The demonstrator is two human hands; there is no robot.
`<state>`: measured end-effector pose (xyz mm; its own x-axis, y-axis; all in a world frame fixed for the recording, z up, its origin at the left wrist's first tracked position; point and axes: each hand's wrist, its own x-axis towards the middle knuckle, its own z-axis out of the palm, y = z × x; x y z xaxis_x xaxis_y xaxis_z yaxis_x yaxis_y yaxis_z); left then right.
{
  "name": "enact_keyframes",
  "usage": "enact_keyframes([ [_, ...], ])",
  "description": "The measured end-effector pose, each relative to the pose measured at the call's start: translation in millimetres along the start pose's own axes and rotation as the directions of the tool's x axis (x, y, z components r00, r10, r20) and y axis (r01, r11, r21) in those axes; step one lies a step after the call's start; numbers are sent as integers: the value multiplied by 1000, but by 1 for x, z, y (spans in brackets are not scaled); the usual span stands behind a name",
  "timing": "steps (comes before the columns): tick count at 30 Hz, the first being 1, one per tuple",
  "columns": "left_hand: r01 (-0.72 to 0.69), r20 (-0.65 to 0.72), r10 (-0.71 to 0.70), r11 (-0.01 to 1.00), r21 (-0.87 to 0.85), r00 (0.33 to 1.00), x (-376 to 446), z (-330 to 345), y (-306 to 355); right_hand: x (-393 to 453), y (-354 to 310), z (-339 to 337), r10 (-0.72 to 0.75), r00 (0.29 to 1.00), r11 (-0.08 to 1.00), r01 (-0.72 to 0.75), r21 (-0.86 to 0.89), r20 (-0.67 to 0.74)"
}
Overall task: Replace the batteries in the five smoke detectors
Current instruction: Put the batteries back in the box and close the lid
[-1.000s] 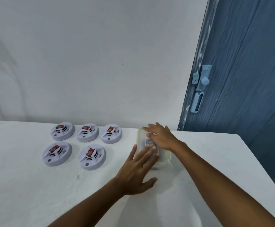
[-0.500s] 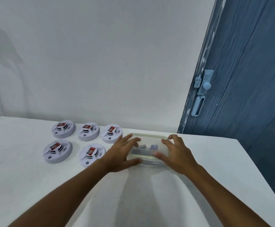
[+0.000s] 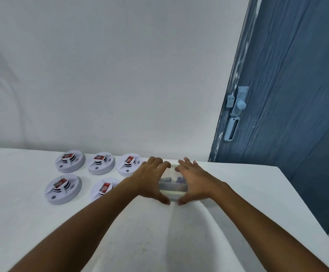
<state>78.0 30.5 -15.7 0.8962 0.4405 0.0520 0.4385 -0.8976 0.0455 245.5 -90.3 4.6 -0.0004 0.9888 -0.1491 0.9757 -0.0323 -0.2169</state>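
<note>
Several white round smoke detectors lie on the white table point(image 3: 32, 222), each with a red battery on top. Three form the back row: one point(image 3: 70, 161), one point(image 3: 101, 163) and one point(image 3: 129, 164). Two sit in front: one point(image 3: 63, 188), and one point(image 3: 104, 188) partly behind my left forearm. To their right stands a clear plastic container point(image 3: 172, 186) with dark batteries inside. My left hand point(image 3: 149, 180) grips its left side and my right hand point(image 3: 194, 182) grips its right side, thumbs at the near edge, fingers over the top.
A white wall rises right behind the table. A blue door point(image 3: 287, 95) with a pale lock and handle point(image 3: 233, 114) stands at the right. The table's right edge point(image 3: 304, 222) runs diagonally close to my right forearm.
Both hands slid inward on the container, from its outer ends to nearly meeting over its middle. My view has shifted slightly.
</note>
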Motion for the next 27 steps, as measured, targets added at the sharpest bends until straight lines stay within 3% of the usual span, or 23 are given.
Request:
enact_keyframes([
  [4, 32, 131, -45, 994, 101, 990, 7, -4, 6, 1, -4, -2, 29, 999, 1000, -29, 5, 35],
  [10, 12, 31, -16, 991, 131, 999, 5, -1, 9, 4, -8, 3, 19, 992, 999, -24, -41, -122],
  [15, 15, 42, -17, 999, 33, 999, 1, -1, 5, 4, -5, 11, 54, 986, 998, -59, -26, -156],
  [18, 75, 67, -66, 987, -143, 996, -7, 1, -2, 2, -11, 14, 161, 976, 987, -163, -2, -145],
  [21, 166, 39, -166, 876, -453, 985, -21, -2, -7, -1, -19, 12, 257, 956, 965, -246, 88, -140],
  [24, 220, -14, -307, 714, -664, 952, -30, -1, -4, -2, -26, 13, 342, 926, 908, -282, 311, -158],
  [27, 321, 64, -487, 464, -826, 871, -33, -1, 3, 0, -31, 15, 435, 889, 776, -289, 560, -144],
])
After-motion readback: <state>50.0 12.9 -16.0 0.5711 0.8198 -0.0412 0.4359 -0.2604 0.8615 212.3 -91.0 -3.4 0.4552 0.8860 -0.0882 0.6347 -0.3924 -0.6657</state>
